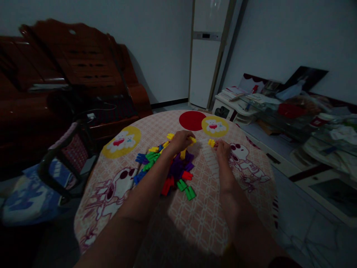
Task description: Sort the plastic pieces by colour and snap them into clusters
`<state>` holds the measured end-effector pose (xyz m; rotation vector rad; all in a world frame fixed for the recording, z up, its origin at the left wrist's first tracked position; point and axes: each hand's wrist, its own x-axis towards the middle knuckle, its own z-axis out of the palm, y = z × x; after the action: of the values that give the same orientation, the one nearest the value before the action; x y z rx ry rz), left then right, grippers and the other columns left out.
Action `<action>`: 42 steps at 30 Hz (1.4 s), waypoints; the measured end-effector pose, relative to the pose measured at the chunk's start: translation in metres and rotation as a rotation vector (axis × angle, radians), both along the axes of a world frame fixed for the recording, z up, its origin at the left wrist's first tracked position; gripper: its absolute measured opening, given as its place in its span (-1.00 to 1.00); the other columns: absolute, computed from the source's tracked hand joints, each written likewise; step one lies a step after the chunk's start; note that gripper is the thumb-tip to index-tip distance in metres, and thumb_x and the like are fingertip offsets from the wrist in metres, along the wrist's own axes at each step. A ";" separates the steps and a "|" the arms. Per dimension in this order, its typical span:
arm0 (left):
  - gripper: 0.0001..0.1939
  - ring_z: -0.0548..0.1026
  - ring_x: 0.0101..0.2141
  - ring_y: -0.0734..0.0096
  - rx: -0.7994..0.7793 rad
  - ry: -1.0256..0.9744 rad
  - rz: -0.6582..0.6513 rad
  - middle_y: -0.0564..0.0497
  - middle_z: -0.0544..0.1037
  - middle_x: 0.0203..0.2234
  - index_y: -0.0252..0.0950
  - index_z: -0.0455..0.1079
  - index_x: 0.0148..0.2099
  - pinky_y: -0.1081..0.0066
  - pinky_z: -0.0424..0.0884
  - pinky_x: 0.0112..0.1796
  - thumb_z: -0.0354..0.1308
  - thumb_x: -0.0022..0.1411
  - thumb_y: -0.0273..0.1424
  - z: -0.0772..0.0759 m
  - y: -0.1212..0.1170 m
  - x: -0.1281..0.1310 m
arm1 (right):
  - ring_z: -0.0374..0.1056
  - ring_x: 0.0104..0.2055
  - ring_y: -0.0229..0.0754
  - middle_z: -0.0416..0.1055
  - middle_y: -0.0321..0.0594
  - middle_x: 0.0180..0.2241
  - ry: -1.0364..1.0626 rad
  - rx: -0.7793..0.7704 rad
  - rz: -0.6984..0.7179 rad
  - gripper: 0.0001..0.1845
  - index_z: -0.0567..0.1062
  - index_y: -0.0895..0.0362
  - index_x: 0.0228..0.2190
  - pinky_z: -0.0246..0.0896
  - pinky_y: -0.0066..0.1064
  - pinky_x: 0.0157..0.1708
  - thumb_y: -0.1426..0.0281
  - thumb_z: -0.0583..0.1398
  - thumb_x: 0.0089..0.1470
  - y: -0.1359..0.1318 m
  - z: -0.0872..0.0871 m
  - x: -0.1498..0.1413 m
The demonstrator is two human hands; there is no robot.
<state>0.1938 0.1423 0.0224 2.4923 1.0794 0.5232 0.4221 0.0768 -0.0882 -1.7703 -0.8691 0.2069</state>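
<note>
Left hand (182, 140) grasps yellow piece (193, 140); right hand (223, 150) pinches yellow cluster (211, 143).
The piece slants toward the right hand, apart; block pile (177, 169) nearer left.

Dim, cool light is filling the room, tinting the wall (161, 48) grey-blue and leaving the lower left corner sinking into near-black. A paler patch is showing on the tablecloth (206, 204), while a broad shadow is darkening its near part between the forearms (139, 208). Small highlights are glinting on the varnished sofa (83, 56). Shade is merging the purple pieces (177, 167) together. Wide-angle distortion is stretching objects toward the edges, and fine detail is softening.
</note>
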 end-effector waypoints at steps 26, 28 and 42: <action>-0.47 0.42 0.10 0.17 0.026 -0.116 0.095 -0.24 0.43 0.14 -0.35 0.33 0.20 0.26 0.32 0.13 0.15 0.16 -0.56 -0.028 0.002 0.070 | 0.43 -0.48 -0.12 0.52 -0.17 -0.53 0.130 0.013 -0.010 -0.53 0.55 0.13 -0.48 0.31 -0.33 -0.39 0.11 -0.01 0.11 -0.005 0.013 -0.006; -0.60 0.41 0.11 0.14 0.065 -0.062 0.210 -0.19 0.49 0.07 -0.30 0.40 0.12 0.24 0.31 0.13 0.12 0.23 -0.54 -0.019 0.025 0.045 | 0.43 -0.49 -0.13 0.52 -0.18 -0.54 0.141 0.022 -0.014 -0.53 0.54 0.12 -0.50 0.31 -0.34 -0.40 0.11 -0.01 0.12 -0.006 0.013 -0.008; -0.74 0.51 -0.15 0.18 -0.076 0.114 0.453 -0.08 0.58 -0.26 -0.33 0.50 -0.16 0.32 0.39 -0.10 0.37 0.07 -0.42 -0.042 0.054 -0.045 | 0.44 -0.45 -0.12 0.54 -0.14 -0.51 0.114 0.017 0.002 -0.50 0.55 0.14 -0.47 0.32 -0.35 -0.39 0.10 -0.03 0.12 -0.005 0.009 -0.006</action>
<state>0.1489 0.1959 -0.0193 2.2331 1.6910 0.4540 0.4162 0.0721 -0.0794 -1.7241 -0.7880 0.2978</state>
